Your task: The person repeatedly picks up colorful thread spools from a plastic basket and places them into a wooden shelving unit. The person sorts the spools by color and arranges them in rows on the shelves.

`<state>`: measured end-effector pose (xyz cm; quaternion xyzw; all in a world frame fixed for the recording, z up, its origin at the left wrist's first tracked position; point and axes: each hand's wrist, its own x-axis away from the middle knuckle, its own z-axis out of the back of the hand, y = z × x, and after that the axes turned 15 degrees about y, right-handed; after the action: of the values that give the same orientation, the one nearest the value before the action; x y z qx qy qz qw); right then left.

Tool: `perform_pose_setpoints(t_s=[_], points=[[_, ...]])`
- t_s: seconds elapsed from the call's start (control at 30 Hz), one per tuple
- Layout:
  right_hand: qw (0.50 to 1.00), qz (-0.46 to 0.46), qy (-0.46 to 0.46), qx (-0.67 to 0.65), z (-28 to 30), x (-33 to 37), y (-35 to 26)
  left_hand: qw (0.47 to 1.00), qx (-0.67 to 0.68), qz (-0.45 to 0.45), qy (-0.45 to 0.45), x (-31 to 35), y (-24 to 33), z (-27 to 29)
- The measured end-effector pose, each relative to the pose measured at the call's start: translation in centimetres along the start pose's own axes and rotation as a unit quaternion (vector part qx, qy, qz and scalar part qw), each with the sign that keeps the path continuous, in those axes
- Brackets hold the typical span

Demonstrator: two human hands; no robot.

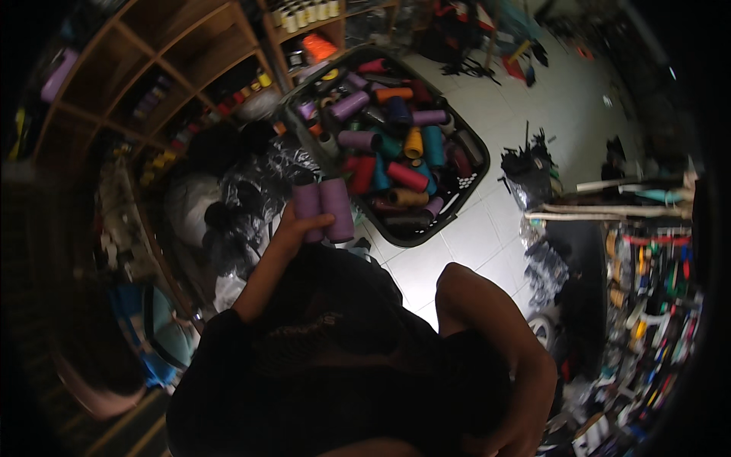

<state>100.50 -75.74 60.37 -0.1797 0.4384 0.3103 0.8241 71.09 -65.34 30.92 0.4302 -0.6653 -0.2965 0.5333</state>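
My left hand is closed around two purple thread spools, held side by side and upright. The left spool sits against my palm, and my thumb lies across toward the right spool. Just beyond them on the floor is a dark plastic basket heaped with thread spools. Among these are a red spool, a yellow spool and a teal spool. My right arm is bent at my side, with my right hand low at the bottom edge; its fingers are too dark and cut off to read.
Wooden cubbyhole shelves with more spools stand at the upper left. Clear plastic bags with dark contents lie left of the basket. Black scraps lie on the tiled floor. A crowded rack of small colourful items stands right.
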Motion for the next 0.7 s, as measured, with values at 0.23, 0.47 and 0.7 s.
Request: perform_pose_setpoints(t_s=[0.23,0.47,0.7], points=[[0.991,0.050,0.003,-0.127,-0.2,-2.0,3.0,0.993,0.053,-0.036,0.095,3.4,0.1,3.0],[0.987,0.140,0.054,-0.052,-3.7,-4.8,7.5,0.987,0.101,-0.039,0.117,5.3,-0.9,8.7],[0.984,0.140,0.048,-0.100,-8.3,-7.9,13.4,0.983,0.092,-0.052,0.148,7.2,0.0,17.1]])
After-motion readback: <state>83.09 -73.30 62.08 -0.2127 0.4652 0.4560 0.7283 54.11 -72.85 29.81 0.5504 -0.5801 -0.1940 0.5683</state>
